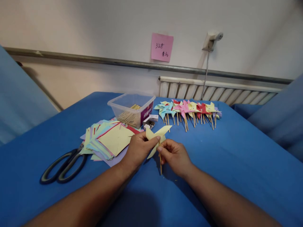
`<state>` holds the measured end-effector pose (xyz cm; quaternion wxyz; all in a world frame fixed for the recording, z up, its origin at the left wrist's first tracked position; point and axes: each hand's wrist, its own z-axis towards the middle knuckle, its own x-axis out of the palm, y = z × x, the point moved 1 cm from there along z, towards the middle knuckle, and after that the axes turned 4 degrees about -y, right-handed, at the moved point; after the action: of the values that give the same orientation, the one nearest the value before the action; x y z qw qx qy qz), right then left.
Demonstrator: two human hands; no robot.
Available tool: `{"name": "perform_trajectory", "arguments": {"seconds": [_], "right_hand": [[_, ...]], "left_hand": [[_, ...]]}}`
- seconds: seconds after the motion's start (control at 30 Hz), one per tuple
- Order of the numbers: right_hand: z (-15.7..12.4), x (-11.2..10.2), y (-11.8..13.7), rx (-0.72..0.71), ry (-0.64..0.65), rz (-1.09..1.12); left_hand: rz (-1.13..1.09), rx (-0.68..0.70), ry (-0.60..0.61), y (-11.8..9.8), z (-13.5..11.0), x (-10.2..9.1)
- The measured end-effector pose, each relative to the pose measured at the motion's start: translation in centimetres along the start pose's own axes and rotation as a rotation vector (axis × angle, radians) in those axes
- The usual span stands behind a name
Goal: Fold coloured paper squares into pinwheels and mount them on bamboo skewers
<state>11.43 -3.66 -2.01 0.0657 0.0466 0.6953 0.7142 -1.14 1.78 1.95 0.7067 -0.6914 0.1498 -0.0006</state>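
Yellow paper up front, a folded pinwheel [163,131] held above the blue tabletop [220,176], its blades pinched between thumb and fingers of the left hand [137,148] while the right hand [175,156] pinches the thin stick [161,167] just below them! Out to the left lies a stack of coloured paper [115,140], scissors [67,165] by its edge, and behind stands a clear tub [114,108] holding more sticks [131,116]; over on the right, a colourful row of pinwheels [184,108].

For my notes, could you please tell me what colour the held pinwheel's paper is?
The pinwheel's paper is pale yellow; the head view shows it best.
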Motion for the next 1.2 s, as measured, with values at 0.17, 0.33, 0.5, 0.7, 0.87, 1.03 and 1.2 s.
{"name": "perform_trajectory", "arguments": {"seconds": [0.17,0.33,0.5,0.7,0.87,1.03,1.2], "right_hand": [[-0.25,-0.02,0.15,0.002,-0.001,-0.009],[-0.37,-0.08,0.32,0.002,-0.001,-0.024],[-0.18,-0.08,0.31,0.007,0.011,-0.036],[-0.30,0.07,0.26,0.009,-0.004,-0.048],[-0.38,0.08,0.29,0.016,-0.009,-0.045],[-0.37,0.09,0.43,0.024,-0.003,-0.043],[-0.42,0.12,0.24,0.026,-0.001,-0.051]], "left_hand": [[0.010,0.004,-0.005,-0.33,-0.05,-0.17],[-0.013,-0.036,0.003,-0.23,0.15,-0.23],[-0.051,-0.074,0.018,0.15,0.52,-0.27],[-0.089,-0.060,0.002,-0.30,0.26,-0.28],[-0.100,-0.061,-0.008,-0.19,0.23,-0.22],[-0.086,-0.055,-0.013,-0.14,0.26,-0.21],[-0.101,-0.071,0.003,-0.26,0.49,-0.42]]}}
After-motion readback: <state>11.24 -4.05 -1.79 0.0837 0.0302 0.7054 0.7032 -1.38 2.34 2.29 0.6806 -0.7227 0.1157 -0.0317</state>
